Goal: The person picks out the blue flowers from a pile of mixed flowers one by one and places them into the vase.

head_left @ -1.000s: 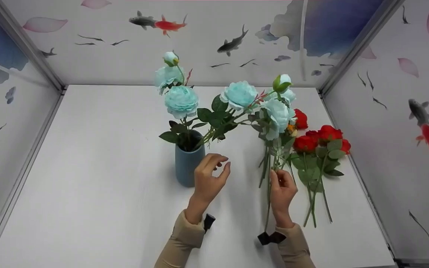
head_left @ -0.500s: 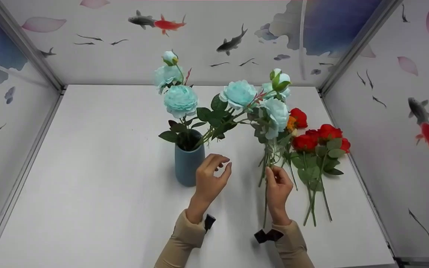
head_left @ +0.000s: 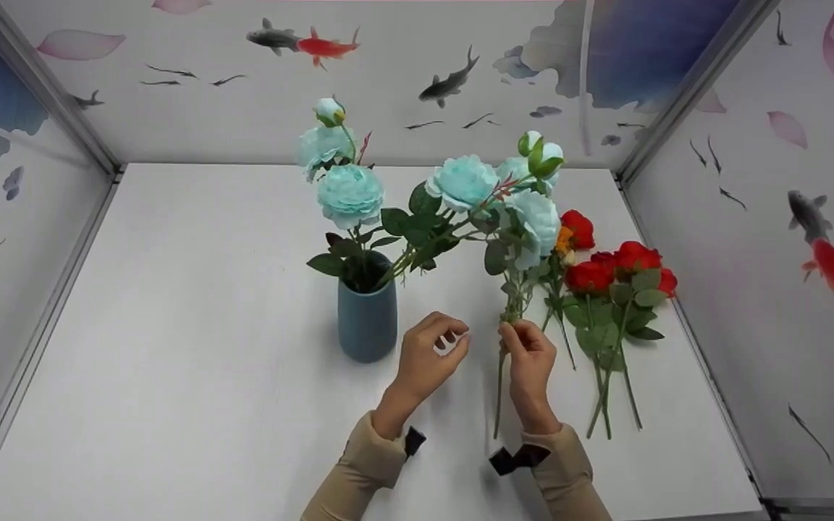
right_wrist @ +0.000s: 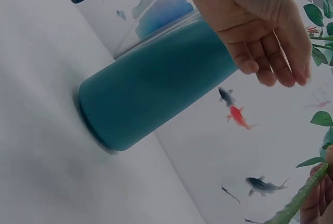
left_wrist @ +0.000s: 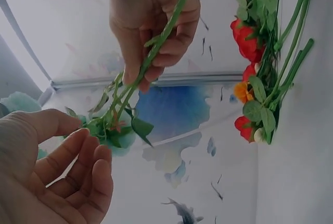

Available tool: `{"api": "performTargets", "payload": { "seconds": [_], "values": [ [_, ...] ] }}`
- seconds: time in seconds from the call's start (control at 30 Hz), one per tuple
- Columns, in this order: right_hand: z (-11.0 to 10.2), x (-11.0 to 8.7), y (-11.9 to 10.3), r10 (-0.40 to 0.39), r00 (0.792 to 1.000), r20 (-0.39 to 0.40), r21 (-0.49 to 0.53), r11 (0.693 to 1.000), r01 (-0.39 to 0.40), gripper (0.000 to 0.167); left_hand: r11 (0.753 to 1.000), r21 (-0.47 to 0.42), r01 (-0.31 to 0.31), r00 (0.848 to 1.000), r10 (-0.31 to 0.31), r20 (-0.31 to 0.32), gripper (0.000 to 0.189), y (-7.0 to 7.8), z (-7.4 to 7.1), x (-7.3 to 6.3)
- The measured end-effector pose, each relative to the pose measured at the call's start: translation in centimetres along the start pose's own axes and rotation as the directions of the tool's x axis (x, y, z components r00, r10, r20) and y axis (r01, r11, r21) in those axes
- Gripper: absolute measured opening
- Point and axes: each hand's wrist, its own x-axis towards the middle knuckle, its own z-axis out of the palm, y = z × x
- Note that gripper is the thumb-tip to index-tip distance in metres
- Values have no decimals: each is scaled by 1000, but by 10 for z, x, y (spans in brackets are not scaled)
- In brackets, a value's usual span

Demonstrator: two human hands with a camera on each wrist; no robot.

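My right hand [head_left: 533,362] pinches the green stem [left_wrist: 162,39] of a pale blue artificial flower [head_left: 535,226], its blooms and bud up and its stem hanging below my fingers. To its left, my left hand [head_left: 431,356] is held with loosely curled fingers and nothing in its grasp. In the left wrist view its thumb and forefinger nearly meet in front of the flower's leaves. Just beyond my left hand stands a blue-grey vase [head_left: 367,325], also large in the right wrist view [right_wrist: 151,88]. Pale blue flowers [head_left: 350,195] rise from it, one spray [head_left: 463,182] leaning right.
Red artificial flowers [head_left: 591,277] with green stems lie on the right of the white table [head_left: 192,347], an orange bloom [head_left: 565,237] among them. Printed panels with fish enclose the back and sides. The leaning spray and the held flower overlap in the head view.
My right hand has moved left with the held flower, toward my left hand. My left hand has shifted slightly right and nearer to me. The vase stays in place.
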Motion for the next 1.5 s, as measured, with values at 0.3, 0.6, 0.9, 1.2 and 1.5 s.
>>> {"api": "performTargets", "payload": {
  "seconds": [0.3, 0.6, 0.9, 1.2, 1.5],
  "values": [
    [7, -1, 9, 8, 1000, -16, 59, 998, -7, 18, 982, -67, 175, 969, -160, 187, 5, -1, 14, -10],
    [14, -1, 9, -4, 1000, -13, 123, 992, 6, 15, 955, -119, 270, 943, -238, 232, 7, -1, 20, -14],
    [18, -4, 9, 18, 998, -52, 107, 994, -13, 19, 935, -123, 332, 924, -296, 241, 5, -1, 28, -16],
    [20, -6, 9, 13, 999, -49, 133, 991, -6, 11, 922, -145, 358, 916, -317, 246, 5, -3, 29, -17],
    [19, -9, 10, 14, 999, -37, 104, 995, -10, 17, 924, -149, 353, 912, -304, 275, 6, -1, 26, -16]
  ]
}}
